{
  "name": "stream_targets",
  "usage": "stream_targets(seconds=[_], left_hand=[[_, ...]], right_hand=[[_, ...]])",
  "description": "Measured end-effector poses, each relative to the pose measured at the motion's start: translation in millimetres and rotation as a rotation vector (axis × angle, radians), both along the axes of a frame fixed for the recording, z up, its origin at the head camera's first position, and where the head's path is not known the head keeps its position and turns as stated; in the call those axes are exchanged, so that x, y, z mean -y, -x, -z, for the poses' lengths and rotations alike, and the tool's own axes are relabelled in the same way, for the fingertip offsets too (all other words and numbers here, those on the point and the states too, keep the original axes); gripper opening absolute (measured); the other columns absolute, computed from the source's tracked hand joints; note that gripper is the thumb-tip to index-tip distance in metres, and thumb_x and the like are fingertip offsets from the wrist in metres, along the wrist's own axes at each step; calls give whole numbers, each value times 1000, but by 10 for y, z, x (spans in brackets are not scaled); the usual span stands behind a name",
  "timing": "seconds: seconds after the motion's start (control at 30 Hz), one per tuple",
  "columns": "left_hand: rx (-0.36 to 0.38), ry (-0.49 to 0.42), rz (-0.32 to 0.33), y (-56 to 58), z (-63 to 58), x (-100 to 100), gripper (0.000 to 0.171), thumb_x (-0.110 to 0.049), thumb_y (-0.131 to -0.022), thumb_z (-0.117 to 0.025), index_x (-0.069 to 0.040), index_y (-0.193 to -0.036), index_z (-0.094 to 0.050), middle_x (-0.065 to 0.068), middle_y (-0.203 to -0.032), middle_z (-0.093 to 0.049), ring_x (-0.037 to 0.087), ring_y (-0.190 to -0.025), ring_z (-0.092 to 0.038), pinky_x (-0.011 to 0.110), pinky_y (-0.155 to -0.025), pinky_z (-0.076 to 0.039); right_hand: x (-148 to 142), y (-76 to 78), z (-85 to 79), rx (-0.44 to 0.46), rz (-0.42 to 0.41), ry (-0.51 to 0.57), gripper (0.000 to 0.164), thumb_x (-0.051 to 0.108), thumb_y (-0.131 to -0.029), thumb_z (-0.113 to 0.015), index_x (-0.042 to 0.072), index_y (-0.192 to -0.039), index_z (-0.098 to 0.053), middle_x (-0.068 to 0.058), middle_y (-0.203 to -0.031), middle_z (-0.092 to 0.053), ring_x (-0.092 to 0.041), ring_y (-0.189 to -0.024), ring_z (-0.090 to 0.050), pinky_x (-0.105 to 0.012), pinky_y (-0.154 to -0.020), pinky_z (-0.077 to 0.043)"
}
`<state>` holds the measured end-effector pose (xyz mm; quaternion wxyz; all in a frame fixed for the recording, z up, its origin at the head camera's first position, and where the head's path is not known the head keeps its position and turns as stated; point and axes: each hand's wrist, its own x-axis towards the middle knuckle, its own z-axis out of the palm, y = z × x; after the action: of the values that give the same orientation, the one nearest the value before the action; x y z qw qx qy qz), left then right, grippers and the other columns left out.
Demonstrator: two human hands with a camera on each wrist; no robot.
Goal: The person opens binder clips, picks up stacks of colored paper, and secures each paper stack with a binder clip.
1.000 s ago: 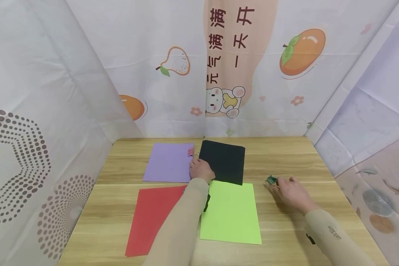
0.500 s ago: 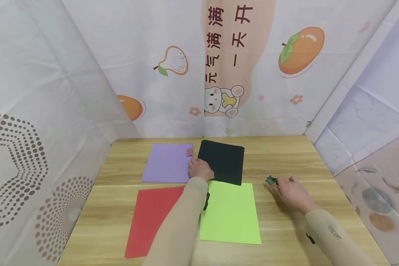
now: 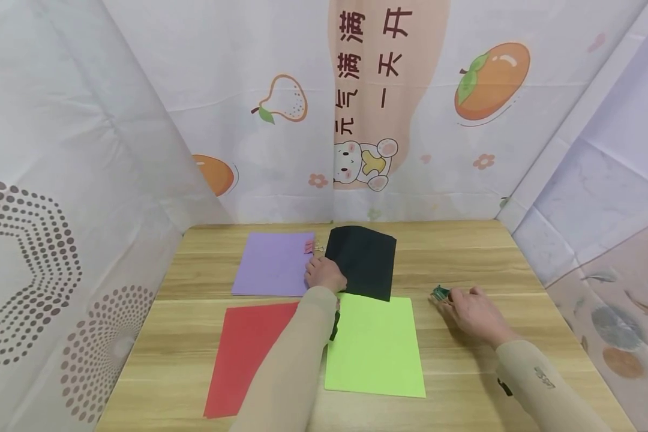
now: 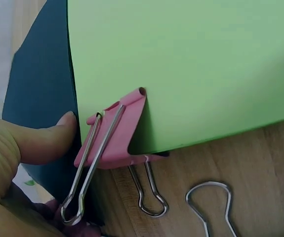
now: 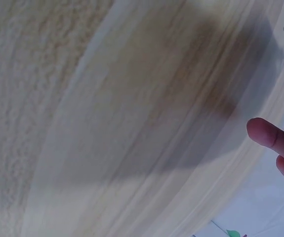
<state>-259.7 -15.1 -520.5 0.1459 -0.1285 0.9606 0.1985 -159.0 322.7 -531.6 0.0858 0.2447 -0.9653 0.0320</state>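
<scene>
In the head view my left hand (image 3: pixel 325 274) is at the left edge of the black paper (image 3: pixel 364 264), whose back edge bows upward. The left wrist view shows the thumb (image 4: pixel 58 138) lying on the black paper with the other fingers below, pinching it. Close beside the thumb, a pink binder clip (image 4: pixel 114 133) grips the corner of the lime green paper (image 4: pixel 191 64). My right hand (image 3: pixel 477 315) holds a dark green binder clip (image 3: pixel 440 293) at its fingertips, low over the table's right side. That clip is out of sight in the right wrist view.
Purple paper (image 3: pixel 272 264) with a pink binder clip (image 3: pixel 309 246) at its corner lies back left. Red paper (image 3: pixel 254 348) is in front of it, partly under the left sleeve. A wire clip handle (image 4: pixel 208 187) shows on the wood. Printed curtains (image 3: pixel 281 180) enclose the table.
The black paper's back edge has gone from flat to bowed, and its left edge has shifted slightly right. Both hands stay in nearly the same places.
</scene>
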Motion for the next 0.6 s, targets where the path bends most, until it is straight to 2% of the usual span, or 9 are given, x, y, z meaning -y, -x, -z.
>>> stream_targets(seconds=[0.17,0.3,0.47,0.6], left_hand=[[-19,-54,8,-58,-25,38,55,-28,-78,-68,1,-120,-47,19,-120,-43,36,-109,-36,51,-93,-31],[-35,-74,28,-97,-47,70,38,-24,-80,-65,-3,-111,-56,18,-109,-49,35,-102,-41,51,-88,-34],[-26,-92,41,-131,-62,111,36,-26,-81,-63,-4,-109,-58,17,-107,-49,35,-102,-41,50,-89,-34],[-3,-117,77,-113,-40,152,43,-29,-78,-65,-1,-110,-56,18,-105,-49,36,-101,-41,51,-88,-35]], right_hand=[[3,-11,2,-10,-19,5,27,20,-90,-60,11,-77,-38,8,-57,-37,-8,-44,-34,-40,-73,-34],[9,-24,-6,-46,-48,14,27,18,-88,-61,12,-76,-37,9,-56,-33,-7,-43,-29,-38,-70,-33],[15,-20,-3,-77,-62,6,28,18,-87,-63,11,-77,-37,9,-57,-33,-7,-43,-29,-38,-69,-34],[20,-14,13,-54,-43,18,28,20,-88,-62,12,-77,-38,9,-57,-35,-7,-43,-30,-38,-70,-33]])
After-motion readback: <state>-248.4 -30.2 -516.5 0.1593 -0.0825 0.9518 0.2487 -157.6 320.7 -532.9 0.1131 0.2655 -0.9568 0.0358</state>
